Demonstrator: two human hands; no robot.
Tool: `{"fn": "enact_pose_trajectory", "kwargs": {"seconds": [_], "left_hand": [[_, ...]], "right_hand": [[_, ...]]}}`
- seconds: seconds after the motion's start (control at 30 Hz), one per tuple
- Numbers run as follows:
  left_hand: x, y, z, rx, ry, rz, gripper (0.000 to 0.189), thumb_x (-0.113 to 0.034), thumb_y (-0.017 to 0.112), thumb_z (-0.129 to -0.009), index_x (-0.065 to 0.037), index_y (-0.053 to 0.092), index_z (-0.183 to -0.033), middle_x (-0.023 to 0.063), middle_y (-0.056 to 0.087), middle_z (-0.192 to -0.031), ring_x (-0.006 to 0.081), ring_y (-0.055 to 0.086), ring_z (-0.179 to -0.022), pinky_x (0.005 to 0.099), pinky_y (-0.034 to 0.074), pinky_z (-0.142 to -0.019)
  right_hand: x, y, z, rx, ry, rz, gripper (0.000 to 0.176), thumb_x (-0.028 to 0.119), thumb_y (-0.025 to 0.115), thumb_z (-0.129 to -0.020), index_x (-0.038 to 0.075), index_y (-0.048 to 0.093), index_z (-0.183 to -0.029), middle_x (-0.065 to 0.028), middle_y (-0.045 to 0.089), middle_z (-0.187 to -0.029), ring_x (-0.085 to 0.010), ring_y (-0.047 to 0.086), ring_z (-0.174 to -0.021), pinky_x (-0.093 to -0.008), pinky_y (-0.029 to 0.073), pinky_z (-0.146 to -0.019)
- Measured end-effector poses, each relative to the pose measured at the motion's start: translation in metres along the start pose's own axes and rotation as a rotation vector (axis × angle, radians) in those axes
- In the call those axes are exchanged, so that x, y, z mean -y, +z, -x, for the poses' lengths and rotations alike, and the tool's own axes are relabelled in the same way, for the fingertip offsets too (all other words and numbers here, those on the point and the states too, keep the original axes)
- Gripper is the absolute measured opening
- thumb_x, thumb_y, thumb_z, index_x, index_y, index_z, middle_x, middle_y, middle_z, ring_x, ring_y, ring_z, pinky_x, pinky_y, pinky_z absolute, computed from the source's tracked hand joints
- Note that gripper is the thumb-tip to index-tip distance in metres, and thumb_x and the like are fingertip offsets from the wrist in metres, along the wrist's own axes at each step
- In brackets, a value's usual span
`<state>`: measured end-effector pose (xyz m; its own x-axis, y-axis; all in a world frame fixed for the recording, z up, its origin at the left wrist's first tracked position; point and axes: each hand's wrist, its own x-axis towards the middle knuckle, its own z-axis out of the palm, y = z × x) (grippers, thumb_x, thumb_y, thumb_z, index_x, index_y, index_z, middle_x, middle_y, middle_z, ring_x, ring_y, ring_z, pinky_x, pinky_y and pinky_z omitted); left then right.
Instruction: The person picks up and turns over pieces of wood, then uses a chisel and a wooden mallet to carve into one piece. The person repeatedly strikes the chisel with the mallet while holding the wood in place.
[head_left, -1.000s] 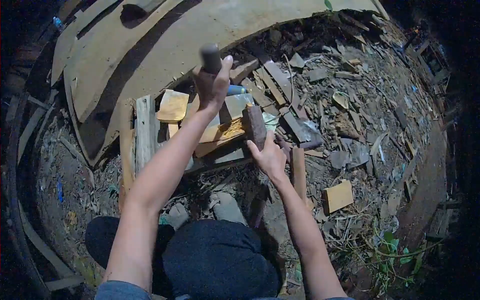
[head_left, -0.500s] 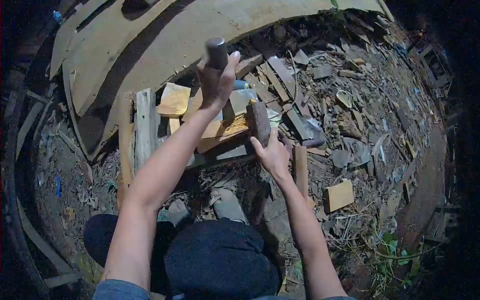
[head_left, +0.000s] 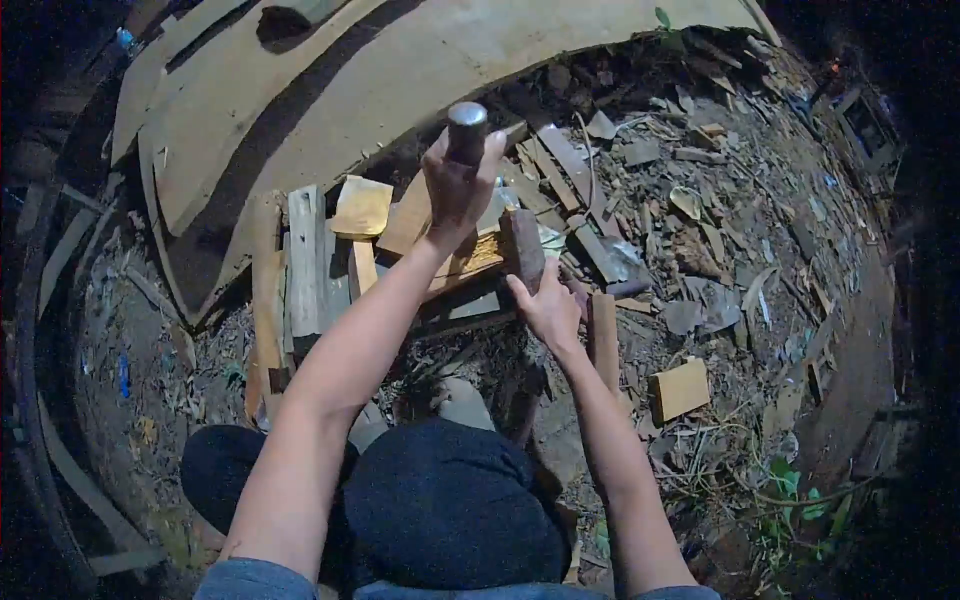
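My left hand (head_left: 460,200) is closed in a fist round a tool with a thick dark handle (head_left: 467,135) topped by a shiny round metal end. Its lower part is hidden behind the fist and forearm. Under that hand lies a wooden board (head_left: 475,258) with a bright, rough-cut edge. At the board's right end my right hand (head_left: 550,308) grips a dark brown wooden block (head_left: 524,245), thumb on the near side. The block slants upward, away from me.
Left of the board are a grey weathered plank (head_left: 306,255) and a pale wood block (head_left: 362,207). Another cut block (head_left: 680,390) lies on the littered ground at right. Behind is a large tan sheet (head_left: 400,90). Several scraps and offcuts cover the ground.
My left hand and the tool have shifted right and slightly down, nearer the dark block. My right hand keeps its grip on the block. The view has tilted slightly.
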<state>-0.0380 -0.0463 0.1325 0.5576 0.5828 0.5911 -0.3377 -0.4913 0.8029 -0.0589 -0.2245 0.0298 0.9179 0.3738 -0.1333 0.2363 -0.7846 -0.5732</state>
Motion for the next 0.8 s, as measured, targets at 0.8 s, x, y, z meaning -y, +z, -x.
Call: {"fn": "enact_pose_trajectory", "kwargs": {"seconds": [0.8], "left_hand": [[0.005,-0.002,-0.003,-0.008,-0.163,0.128,0.021,-0.021,0.070,-0.081,-0.002,0.062,-0.077,0.0018,0.064,-0.068,0.0102,0.057,-0.063,0.0293,0.045,-0.059]], "right_hand": [[0.008,0.000,0.004,0.055,0.095,0.007,0.085,0.060,0.053,-0.083,-0.002,0.033,-0.138,-0.0283,0.065,-0.101,-0.0441,0.063,-0.095,-0.0503,0.048,-0.082]]}}
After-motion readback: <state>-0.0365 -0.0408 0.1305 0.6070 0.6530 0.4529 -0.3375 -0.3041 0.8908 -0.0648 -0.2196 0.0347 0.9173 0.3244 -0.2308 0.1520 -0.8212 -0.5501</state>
